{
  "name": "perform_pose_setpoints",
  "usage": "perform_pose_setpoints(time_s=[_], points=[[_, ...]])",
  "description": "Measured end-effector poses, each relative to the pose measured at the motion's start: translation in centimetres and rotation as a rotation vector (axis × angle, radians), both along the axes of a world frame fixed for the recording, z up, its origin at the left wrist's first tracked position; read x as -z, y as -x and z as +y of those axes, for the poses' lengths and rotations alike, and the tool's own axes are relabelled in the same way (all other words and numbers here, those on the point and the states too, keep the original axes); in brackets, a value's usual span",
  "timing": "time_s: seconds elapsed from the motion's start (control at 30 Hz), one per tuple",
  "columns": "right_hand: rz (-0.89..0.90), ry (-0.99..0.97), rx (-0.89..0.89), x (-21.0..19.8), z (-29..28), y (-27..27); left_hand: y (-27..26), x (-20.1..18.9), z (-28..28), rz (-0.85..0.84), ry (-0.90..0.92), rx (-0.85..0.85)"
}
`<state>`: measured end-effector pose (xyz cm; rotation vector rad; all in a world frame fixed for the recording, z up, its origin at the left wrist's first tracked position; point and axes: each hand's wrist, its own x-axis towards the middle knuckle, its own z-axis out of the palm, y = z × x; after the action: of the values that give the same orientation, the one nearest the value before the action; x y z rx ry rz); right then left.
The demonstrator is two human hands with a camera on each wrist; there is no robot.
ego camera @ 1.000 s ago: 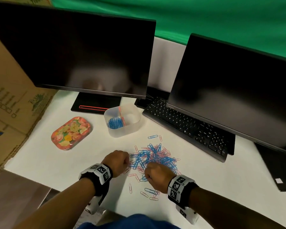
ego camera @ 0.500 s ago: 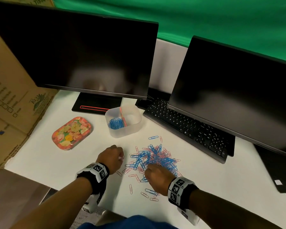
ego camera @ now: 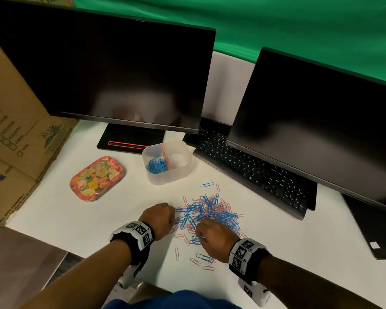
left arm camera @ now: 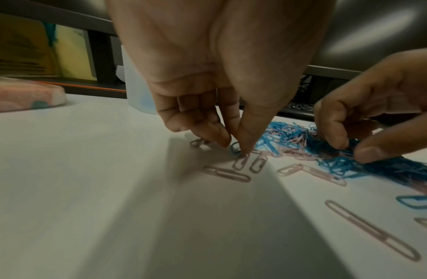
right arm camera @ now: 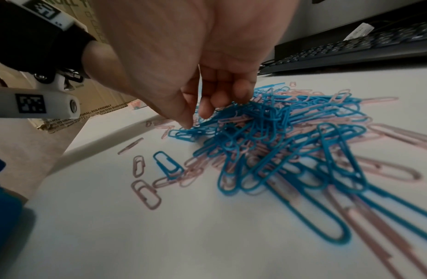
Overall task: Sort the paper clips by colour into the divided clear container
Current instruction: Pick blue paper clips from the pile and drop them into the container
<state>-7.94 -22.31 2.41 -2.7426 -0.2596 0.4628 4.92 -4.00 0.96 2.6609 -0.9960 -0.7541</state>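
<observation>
Blue clips (right arm camera: 267, 120) in the pile (ego camera: 210, 212) are pinched by the right hand (ego camera: 214, 235); a pink clip (left arm camera: 241, 162) is touched by the left hand's (ego camera: 158, 219) curled fingertips (left arm camera: 246, 145).

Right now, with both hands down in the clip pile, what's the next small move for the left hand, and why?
Probably pinch and lift one blue clip at the left hand's fingertips, then carry it to the container. Its left compartment already holds blue clips, the right one looks empty, and the pile is still mixed.
</observation>
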Motion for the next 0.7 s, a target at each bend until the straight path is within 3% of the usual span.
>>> perform_pose_setpoints(time_s=[0.13,0.3,0.4,0.5,0.7], points=[[-0.006,0.016,-0.052,0.6,-0.4,0.5,-0.5,-0.5,0.6,0.074,0.06,-0.053],[-0.109,0.133,-0.173,2.3,0.5,0.8,-0.8,-0.5,0.7,0.172,0.262,-0.177],[-0.097,0.042,-0.175,2.3,0.8,0.6,-1.0,-0.8,0.7,0.223,0.306,-0.247],[-0.023,-0.15,0.028,1.2,0.5,0.3,-1.4,-0.9,0.8,0.331,0.337,-0.34],[0.186,-0.573,0.469,1.0,-1.1,-0.5,-1.7,-1.0,1.0,0.873,0.744,-0.803]])
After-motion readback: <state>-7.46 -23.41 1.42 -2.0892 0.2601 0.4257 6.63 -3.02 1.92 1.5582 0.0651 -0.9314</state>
